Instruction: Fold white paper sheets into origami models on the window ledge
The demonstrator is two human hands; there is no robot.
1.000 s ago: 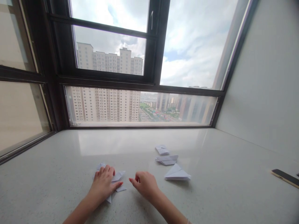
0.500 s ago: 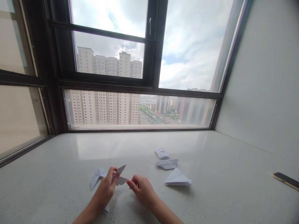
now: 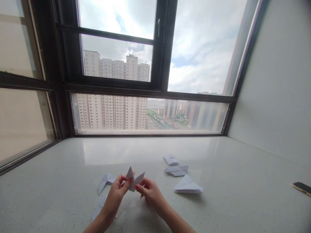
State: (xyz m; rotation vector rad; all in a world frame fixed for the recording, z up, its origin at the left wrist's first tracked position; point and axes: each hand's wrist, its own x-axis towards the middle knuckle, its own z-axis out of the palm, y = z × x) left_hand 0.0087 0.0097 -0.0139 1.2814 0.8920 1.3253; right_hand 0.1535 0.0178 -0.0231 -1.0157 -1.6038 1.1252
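Observation:
Between both hands, a little above the white sill, is a piece of folded white paper (image 3: 132,183) with two pointed flaps standing up in a V. My left hand (image 3: 119,191) pinches its left side, thumb on the near face. My right hand (image 3: 150,191) grips the lower right edge between thumb and fingers. Just left of my left hand lies a folded paper figure (image 3: 105,182). Another folded paper (image 3: 102,202) rests partly hidden behind my left wrist and forearm.
Right of my hands lie three folded papers: a small flat one (image 3: 171,159), a boat-like one (image 3: 177,170) and a triangular one (image 3: 188,185). A dark phone-like object (image 3: 302,187) sits at the far right. Dark-framed windows (image 3: 155,94) rise behind the sill (image 3: 230,200).
The folded paper has turned so its two points now face upward. My right hand has moved in closer and holds its right side. The view has shifted slightly left.

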